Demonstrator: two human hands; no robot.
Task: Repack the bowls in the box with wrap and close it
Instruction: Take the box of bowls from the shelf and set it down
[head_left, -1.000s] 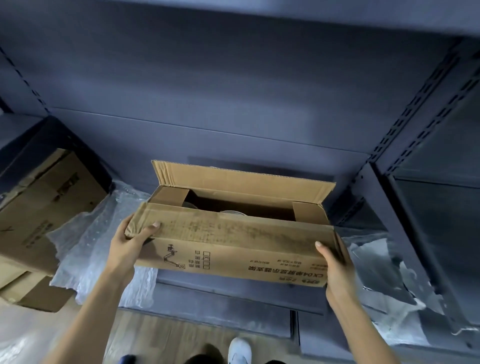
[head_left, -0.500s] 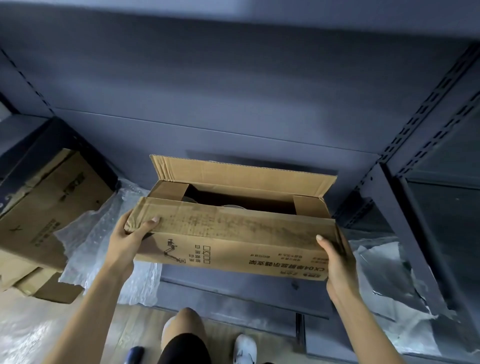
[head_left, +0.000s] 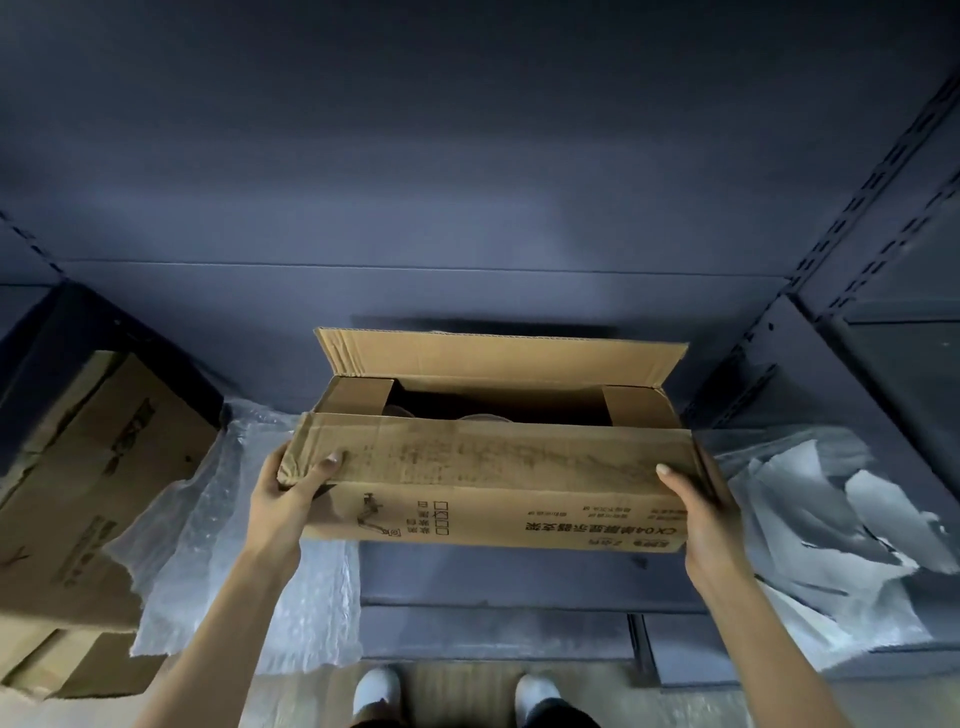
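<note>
The cardboard box (head_left: 488, 499) sits on a dark shelf (head_left: 493, 582). The left hand (head_left: 283, 499) grips its left end and the right hand (head_left: 698, 512) holds its right end, both on the near flap (head_left: 493, 454). The far flap (head_left: 493, 356) stands up. Bubble wrap (head_left: 234, 571) lies at the left.

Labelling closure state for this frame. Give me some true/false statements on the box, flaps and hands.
1. Both hands hold the near long flap of the box: left hand at one end, right hand at the other. True.
2. The far long flap is folded down flat. False: it stands up.
3. The two short end flaps are folded inward. True.
4. Bubble wrap lies on top of the box. False: it lies on the shelf, left of the box.
5. The box is fully closed. False: a dark gap is open between the long flaps.
</note>
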